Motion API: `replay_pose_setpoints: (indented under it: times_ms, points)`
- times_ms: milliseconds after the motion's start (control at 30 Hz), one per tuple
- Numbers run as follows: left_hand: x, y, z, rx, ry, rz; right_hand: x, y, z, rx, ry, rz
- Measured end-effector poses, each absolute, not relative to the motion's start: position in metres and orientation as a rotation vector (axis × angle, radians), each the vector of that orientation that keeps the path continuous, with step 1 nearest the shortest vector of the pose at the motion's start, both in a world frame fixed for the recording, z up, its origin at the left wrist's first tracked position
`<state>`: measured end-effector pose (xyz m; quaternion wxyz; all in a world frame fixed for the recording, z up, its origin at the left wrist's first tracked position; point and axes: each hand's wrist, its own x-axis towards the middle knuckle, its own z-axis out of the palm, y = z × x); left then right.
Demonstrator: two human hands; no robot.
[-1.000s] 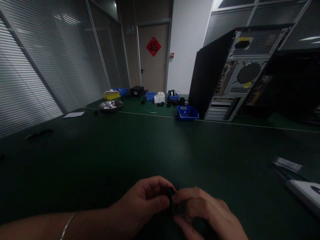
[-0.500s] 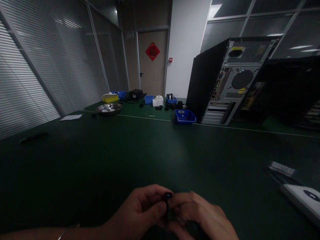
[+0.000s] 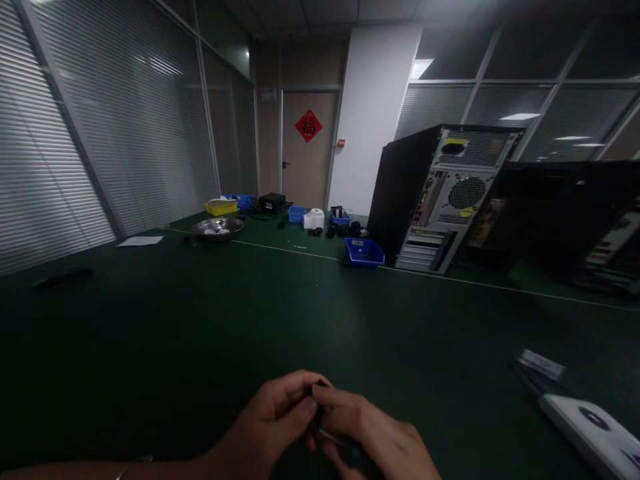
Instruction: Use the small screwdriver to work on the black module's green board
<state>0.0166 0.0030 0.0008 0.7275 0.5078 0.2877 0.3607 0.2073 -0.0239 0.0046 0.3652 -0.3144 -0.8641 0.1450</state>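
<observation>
My left hand (image 3: 277,417) and my right hand (image 3: 373,427) meet at the bottom middle of the head view, above the green tabletop (image 3: 240,313). Between their fingertips is a small black part (image 3: 321,384), mostly hidden, so its kind does not show. My left thumb and forefinger pinch it from the left. The right forefinger presses against it from the other side, the other fingers curled beneath. A thin pale streak shows under the right forefinger, too blurred to name.
At the right lies a white device (image 3: 590,427) with a cable beside it. Farther back stand a computer tower (image 3: 405,193), a blue bin (image 3: 365,261), a steel bowl (image 3: 219,235) and a yellow basket (image 3: 221,211). A dark slim object (image 3: 63,277) lies at the left.
The view has tilted up and shifted slightly right. My hands have closed further over the black part, which showed more before. Both hands sit slightly farther left in the picture.
</observation>
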Motion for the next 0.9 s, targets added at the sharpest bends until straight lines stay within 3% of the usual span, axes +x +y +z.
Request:
replay_pose_setpoints:
  times_ms: [367, 700, 900]
  points:
    - [-0.011, 0.035, 0.038, 0.932, 0.956, 1.065, 0.216, -0.027, 0.010, -0.838, -2.073, 0.536]
    - [-0.003, 0.024, 0.008, 1.137, 0.790, 0.733, 0.216, -0.025, 0.005, -0.911, -1.987, 0.679]
    - [-0.002, 0.007, 0.020, 1.320, 0.745, 0.677, 0.219, -0.024, -0.002, -1.070, -1.943, 0.610]
